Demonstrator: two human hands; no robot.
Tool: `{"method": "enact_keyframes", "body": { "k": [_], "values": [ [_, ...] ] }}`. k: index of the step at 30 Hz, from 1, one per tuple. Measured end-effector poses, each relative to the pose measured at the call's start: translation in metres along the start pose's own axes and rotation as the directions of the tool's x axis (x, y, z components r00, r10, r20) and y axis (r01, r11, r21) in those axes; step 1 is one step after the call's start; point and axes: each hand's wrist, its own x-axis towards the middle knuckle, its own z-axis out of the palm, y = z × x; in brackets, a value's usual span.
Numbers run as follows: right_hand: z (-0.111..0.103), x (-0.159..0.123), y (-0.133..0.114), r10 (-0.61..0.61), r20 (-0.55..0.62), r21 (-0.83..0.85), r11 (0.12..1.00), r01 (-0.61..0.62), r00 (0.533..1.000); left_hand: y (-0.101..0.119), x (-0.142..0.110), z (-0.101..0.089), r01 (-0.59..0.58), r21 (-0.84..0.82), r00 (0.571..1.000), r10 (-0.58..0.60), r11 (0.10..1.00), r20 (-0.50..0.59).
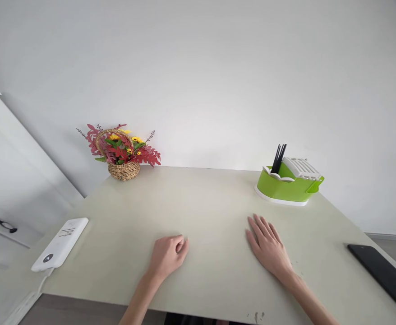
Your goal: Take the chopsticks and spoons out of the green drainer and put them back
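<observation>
My left hand (168, 254) rests on the pale table (198, 212) near its front edge, fingers curled into a loose fist. Nothing shows in it. Palm down and flat, my right hand (268, 246) lies on the tabletop with its fingers stretched out, holding nothing. Beyond its fingertips stands a green and white utensil holder (281, 187), apart from the hand. Several thin black sticks (278, 159) that look like chopsticks stand upright in the holder's left part.
A wicker basket (124, 172) of red and yellow flowers stands at the back left. A white power bank (60, 243) with a cable lies at the left edge. On the right lies a black phone-like slab (384, 275). A white cabinet (11, 180) adjoins the left side.
</observation>
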Motion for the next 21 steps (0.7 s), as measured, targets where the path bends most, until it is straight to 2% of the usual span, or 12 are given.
{"method": "enact_keyframes", "body": {
  "k": [21],
  "values": [
    [-0.0001, 0.0017, -0.0012, -0.005, -0.033, 0.004, 1.0, 0.005, 0.999, -0.002, 0.0011, 0.0023, 0.001, -0.009, 1.0, -0.001, 1.0, -0.022]
  ]
}}
